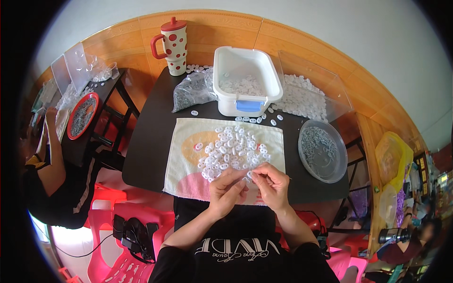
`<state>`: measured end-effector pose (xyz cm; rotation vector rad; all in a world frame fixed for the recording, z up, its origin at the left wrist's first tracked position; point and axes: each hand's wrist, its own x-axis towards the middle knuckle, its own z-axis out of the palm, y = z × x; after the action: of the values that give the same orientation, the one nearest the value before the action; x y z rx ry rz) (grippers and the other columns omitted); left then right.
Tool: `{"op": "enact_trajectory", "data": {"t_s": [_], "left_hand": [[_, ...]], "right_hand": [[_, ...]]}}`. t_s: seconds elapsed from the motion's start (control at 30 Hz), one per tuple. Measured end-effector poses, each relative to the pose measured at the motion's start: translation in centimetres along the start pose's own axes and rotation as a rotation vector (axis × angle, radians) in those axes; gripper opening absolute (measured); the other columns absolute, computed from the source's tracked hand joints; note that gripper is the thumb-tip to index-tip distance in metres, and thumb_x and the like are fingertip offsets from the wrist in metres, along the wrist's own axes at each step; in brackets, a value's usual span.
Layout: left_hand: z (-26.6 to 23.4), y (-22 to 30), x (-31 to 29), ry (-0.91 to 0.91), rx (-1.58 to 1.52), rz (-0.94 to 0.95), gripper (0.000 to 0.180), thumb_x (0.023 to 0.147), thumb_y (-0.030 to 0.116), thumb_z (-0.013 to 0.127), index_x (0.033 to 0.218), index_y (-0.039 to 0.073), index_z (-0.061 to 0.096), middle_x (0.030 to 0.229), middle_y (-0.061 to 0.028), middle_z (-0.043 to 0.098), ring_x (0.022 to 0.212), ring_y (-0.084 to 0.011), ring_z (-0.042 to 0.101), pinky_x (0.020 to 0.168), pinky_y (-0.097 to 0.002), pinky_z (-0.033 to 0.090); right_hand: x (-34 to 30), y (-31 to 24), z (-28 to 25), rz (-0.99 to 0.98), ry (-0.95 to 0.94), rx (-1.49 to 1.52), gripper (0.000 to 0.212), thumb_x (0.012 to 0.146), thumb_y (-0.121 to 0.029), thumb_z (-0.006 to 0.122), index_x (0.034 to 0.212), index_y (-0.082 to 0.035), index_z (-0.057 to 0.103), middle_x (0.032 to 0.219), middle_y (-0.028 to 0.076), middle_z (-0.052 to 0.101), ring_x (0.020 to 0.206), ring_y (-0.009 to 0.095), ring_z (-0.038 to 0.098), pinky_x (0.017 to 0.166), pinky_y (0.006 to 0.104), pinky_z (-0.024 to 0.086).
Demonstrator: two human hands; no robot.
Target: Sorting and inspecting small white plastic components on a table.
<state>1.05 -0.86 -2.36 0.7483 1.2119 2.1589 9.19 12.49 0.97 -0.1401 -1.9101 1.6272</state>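
Observation:
A pile of small white oval plastic pieces [231, 147] with dark holes lies on a patterned cloth [177, 141]. At the pile's near edge, my left hand [225, 189] is closed, its thumb pressed toward the curled fingers. Just beside it, my right hand [271, 185] pinches with thumb and forefinger. White pieces show right by the fingertips of both hands, but what either hand holds is too small to make out. A round clear tub [343, 165] of small grey metal bits stands to the right of my right hand.
Behind the cloth stands a white bin [229, 104] with white pieces inside. A bag of grey bits [191, 92], a spotted tumbler [176, 49] and a clear box of white pieces [304, 96] surround it. At left, another person's arm [54, 151] is near a red tray [96, 106].

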Motion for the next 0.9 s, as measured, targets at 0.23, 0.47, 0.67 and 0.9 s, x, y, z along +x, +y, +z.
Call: {"op": "enact_trajectory", "data": {"t_s": [0.23,0.47,0.67,0.9], "left_hand": [[-0.1,0.0,0.1,-0.017,-0.029,-0.009,0.032,0.094,-0.006,0.053,0.124,0.001,0.063,0.092,-0.0049,0.054,0.067,-0.0085,0.059,0.055,-0.0199,0.048],[-0.2,-0.1,0.1,-0.014,-0.040,0.017,0.031,0.094,-0.007,0.053,0.123,0.000,0.063,0.093,-0.0056,0.055,0.068,-0.0090,0.060,0.056,-0.0206,0.049],[-0.3,-0.3,0.0,-0.007,-0.056,0.035,0.030,0.094,-0.007,0.053,0.121,-0.001,0.064,0.093,-0.0063,0.056,0.068,-0.0093,0.060,0.056,-0.0205,0.048],[-0.3,-0.1,0.0,-0.027,-0.069,0.035,0.030,0.094,-0.007,0.053,0.122,-0.001,0.063,0.094,-0.0062,0.056,0.069,-0.0095,0.061,0.057,-0.0202,0.048]], "right_hand": [[-0.2,-0.6,0.4,0.053,0.052,-0.001,0.005,0.092,0.006,0.059,0.097,0.006,0.062,0.085,0.004,0.061,0.074,0.006,0.055,0.066,0.0197,0.044],[-0.1,-1.1,-0.1,0.108,0.009,0.053,0.008,0.093,0.005,0.059,0.100,0.007,0.063,0.088,0.004,0.061,0.077,0.006,0.057,0.069,0.0202,0.047],[-0.1,-0.9,-0.1,0.080,0.001,0.033,0.008,0.093,0.006,0.059,0.100,0.006,0.064,0.089,0.004,0.061,0.077,0.007,0.058,0.070,0.0201,0.048],[-0.2,-0.8,0.2,0.084,0.045,0.047,0.007,0.093,0.006,0.059,0.099,0.006,0.064,0.088,0.005,0.062,0.076,0.007,0.058,0.069,0.0203,0.048]]}}
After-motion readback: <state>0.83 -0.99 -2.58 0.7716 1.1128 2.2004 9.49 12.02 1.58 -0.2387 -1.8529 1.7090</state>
